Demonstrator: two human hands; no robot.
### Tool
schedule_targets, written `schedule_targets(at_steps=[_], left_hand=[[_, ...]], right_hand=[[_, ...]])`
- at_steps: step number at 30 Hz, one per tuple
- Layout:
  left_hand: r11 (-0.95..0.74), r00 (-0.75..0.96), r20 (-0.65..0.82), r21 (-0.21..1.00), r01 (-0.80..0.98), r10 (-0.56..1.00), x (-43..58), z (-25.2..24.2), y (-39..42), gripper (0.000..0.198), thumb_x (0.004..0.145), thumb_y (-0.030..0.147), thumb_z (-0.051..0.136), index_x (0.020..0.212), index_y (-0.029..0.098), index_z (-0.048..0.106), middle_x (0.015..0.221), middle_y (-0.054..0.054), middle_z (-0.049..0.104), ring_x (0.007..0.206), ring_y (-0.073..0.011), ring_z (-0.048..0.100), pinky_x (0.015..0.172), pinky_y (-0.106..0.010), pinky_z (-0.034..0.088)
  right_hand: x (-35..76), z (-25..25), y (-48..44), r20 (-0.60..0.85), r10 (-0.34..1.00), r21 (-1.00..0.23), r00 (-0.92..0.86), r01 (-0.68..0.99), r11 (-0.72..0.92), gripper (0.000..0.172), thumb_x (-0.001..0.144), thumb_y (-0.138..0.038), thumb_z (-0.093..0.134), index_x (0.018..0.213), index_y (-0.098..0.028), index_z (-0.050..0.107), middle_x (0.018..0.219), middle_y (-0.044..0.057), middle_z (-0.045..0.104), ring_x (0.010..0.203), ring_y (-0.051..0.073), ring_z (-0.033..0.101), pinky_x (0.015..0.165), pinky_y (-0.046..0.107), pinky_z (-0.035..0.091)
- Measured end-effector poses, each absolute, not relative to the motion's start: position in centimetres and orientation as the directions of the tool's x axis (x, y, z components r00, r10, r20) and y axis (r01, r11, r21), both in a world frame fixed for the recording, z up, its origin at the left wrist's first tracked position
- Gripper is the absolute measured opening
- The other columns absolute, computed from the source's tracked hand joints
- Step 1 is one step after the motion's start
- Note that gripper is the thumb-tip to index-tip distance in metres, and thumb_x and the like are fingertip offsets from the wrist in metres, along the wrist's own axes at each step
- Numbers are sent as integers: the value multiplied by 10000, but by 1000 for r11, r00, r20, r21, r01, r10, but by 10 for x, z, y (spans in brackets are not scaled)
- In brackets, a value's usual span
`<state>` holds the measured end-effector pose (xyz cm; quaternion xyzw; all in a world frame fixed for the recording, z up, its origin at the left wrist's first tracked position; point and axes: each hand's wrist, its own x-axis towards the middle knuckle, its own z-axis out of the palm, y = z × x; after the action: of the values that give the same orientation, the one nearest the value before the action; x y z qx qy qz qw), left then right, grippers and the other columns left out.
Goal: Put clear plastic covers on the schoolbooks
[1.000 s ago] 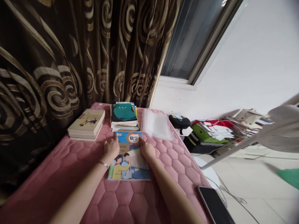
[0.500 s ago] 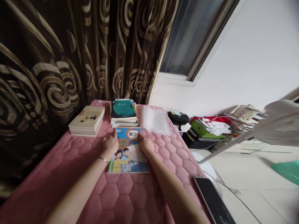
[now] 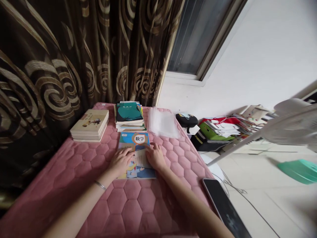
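A blue maths textbook (image 3: 135, 138) with a cartoon cover lies flat on the pink quilted bed cover (image 3: 131, 201). My left hand (image 3: 122, 161) rests on the left half of its cover, fingers stretched out flat. At the book's right edge, my right hand (image 3: 155, 156) touches the cover with its fingers extended. Just beyond the textbook stands a stack of books topped by a teal one (image 3: 129, 111). To the left is a neat stack of beige books (image 3: 90, 124). A pile of clear plastic covers (image 3: 164, 123) lies to the right.
A phone or tablet (image 3: 225, 208) lies at the bed's right edge. Past that edge stand a white fan (image 3: 289, 124), cables on the floor and a teal object (image 3: 298, 171). Bags and papers (image 3: 220, 130) are heaped along the wall. A dark patterned curtain (image 3: 99, 56) hangs behind.
Both hands have slid from the textbook's upper sides toward me, the left one now further over the cover. The book lies in about the same place; the view has shifted slightly.
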<state>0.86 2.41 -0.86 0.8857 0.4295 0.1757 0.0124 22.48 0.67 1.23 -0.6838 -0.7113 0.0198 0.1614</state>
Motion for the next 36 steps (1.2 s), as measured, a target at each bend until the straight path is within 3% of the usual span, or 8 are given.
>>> schedule_targets(at_steps=[6,10,15,21,24,28,33,36], left_hand=[[-604,543,297,179,777,786,15,-6,23,374,960,233,428,1299,278,578,1345,-67,578,1225,-209,528,1087,-403,389],[-641,586,265,235,731,766,13,-4,10,380,903,127,476,1237,243,616,1286,-78,614,1187,-205,557,1063,-399,426],[-687,641,253,336,644,725,-12,-8,-22,522,839,-25,372,1229,231,608,1303,-48,613,1201,-157,557,1055,-353,458],[-619,541,304,452,642,784,-46,-8,-32,306,919,125,417,962,224,703,1178,-45,680,1125,-159,602,1033,-356,479],[-587,491,325,499,637,808,-53,-7,-29,255,907,167,472,929,242,716,1175,-40,690,1132,-166,601,1029,-367,481],[-562,480,301,542,625,824,-61,-8,-25,240,871,182,526,1003,258,711,1192,-29,697,1143,-173,601,1030,-389,478],[-519,454,267,573,635,850,-66,-9,-24,376,832,177,544,1180,271,651,1240,-24,679,1169,-174,592,1045,-391,465],[-536,461,284,559,633,841,-65,-6,-25,382,821,165,548,1169,279,656,1225,-18,686,1142,-178,604,1014,-385,483]], right_hand=[[229,-3,-42,245,937,-345,-249,881,324,373,969,-319,458,1317,-288,588,1426,61,511,1320,238,421,1061,417,406],[231,-12,-45,241,936,-325,-258,887,328,407,965,-314,482,1369,-309,531,1457,48,486,1353,227,406,1083,430,396],[231,-15,-41,233,939,-332,-254,886,322,407,965,-322,484,1370,-320,528,1463,47,480,1362,234,401,1079,449,408],[241,-10,-45,266,923,-405,-279,836,370,361,951,-319,509,1287,-246,620,1412,78,530,1359,239,400,1119,441,367],[253,-7,-52,224,945,-423,-241,849,316,332,932,-327,542,1240,-273,656,1399,59,542,1355,251,398,1122,458,356],[267,-8,-62,194,958,-440,-210,854,276,349,945,-341,516,1278,-323,619,1407,46,538,1344,246,410,1106,472,362],[270,-14,-65,200,963,-446,-179,859,252,349,947,-333,518,1283,-347,609,1442,36,501,1350,241,404,1093,452,375],[271,-15,-63,203,963,-449,-179,856,254,348,942,-334,529,1281,-361,608,1445,28,498,1347,243,408,1074,456,393]])
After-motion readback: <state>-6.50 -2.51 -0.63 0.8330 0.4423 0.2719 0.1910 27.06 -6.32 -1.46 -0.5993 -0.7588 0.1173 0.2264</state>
